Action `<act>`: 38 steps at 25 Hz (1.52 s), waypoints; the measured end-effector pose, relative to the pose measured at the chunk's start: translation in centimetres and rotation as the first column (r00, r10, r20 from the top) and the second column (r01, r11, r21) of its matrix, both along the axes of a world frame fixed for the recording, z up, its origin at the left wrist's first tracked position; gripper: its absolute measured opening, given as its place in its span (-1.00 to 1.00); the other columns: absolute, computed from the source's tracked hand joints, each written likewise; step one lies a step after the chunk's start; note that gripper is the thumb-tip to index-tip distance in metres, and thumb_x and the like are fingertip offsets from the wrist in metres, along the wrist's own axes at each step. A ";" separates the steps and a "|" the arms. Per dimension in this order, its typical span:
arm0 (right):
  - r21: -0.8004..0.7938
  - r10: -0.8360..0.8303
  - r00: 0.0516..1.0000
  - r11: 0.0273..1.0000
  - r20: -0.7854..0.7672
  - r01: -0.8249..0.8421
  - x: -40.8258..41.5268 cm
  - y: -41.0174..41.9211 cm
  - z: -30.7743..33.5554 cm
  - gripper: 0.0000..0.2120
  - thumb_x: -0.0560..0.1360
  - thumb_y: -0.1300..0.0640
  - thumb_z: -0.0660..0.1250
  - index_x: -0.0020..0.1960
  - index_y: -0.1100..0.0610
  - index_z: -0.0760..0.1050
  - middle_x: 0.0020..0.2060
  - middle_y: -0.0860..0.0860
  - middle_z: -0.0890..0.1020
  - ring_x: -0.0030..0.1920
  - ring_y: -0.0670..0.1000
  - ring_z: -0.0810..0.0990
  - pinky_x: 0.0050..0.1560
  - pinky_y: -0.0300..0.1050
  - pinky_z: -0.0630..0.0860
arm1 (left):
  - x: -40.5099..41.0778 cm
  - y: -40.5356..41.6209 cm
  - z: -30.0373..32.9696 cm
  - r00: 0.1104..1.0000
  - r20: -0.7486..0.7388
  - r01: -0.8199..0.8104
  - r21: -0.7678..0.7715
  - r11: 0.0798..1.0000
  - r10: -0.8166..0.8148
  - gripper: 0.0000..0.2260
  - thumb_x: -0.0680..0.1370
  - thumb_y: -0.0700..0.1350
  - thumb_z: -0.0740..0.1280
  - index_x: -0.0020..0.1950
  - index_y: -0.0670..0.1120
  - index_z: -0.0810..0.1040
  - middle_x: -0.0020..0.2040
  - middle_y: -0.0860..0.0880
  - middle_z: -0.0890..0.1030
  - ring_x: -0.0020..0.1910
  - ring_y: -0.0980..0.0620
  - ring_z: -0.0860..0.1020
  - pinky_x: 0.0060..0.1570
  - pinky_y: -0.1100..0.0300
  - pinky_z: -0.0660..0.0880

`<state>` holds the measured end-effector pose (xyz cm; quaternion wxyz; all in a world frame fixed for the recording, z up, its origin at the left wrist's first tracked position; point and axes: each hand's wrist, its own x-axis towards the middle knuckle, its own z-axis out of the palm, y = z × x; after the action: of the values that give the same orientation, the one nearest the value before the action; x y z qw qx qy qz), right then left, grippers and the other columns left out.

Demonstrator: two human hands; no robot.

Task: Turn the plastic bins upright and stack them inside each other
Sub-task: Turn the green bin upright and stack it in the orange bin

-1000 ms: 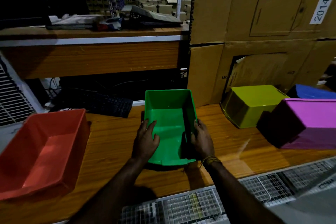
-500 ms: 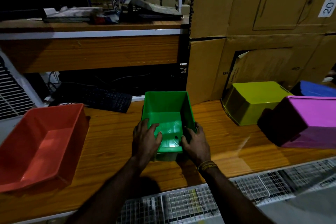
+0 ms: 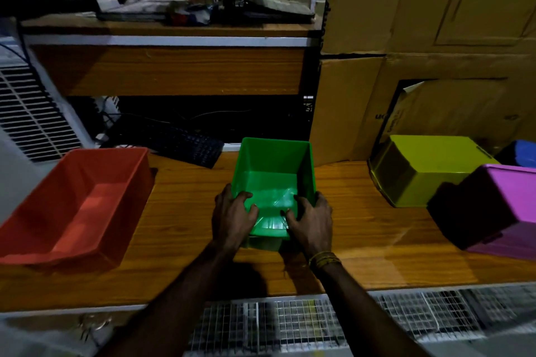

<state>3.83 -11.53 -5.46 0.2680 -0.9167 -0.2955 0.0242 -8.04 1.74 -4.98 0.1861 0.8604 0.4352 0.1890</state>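
Tilted nearer since before: green bin, both hands gripping its front rim, centre frame. Red bin upright; yellow bin, pink bin unturned, nothing stacked.

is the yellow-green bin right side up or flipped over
Flipped over: the yellow-green bin shows its flat closed base on top, no opening visible, resting on the table.

Only a scrap of print shows, dark letters "UK" on the cardboard box behind the wooden bench, the rest too dim to read.
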 end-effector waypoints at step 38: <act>0.392 0.214 0.975 0.894 0.053 -0.217 -35.9 25.6 10.1 -0.68 0.48 0.00 0.33 0.23 -0.06 0.55 0.40 0.20 0.30 0.39 0.21 0.28 0.35 0.07 0.31 | -37.3 24.7 12.1 0.799 0.550 -0.386 0.159 0.908 0.243 -0.75 0.44 0.06 0.31 -0.05 0.01 0.72 0.06 0.02 0.70 0.02 -0.17 0.62 -0.05 0.01 0.57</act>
<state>-32.08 14.09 4.64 0.4419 -0.8054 -0.3950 -0.0102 -45.36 26.47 7.07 0.1459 0.7088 0.4777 0.4982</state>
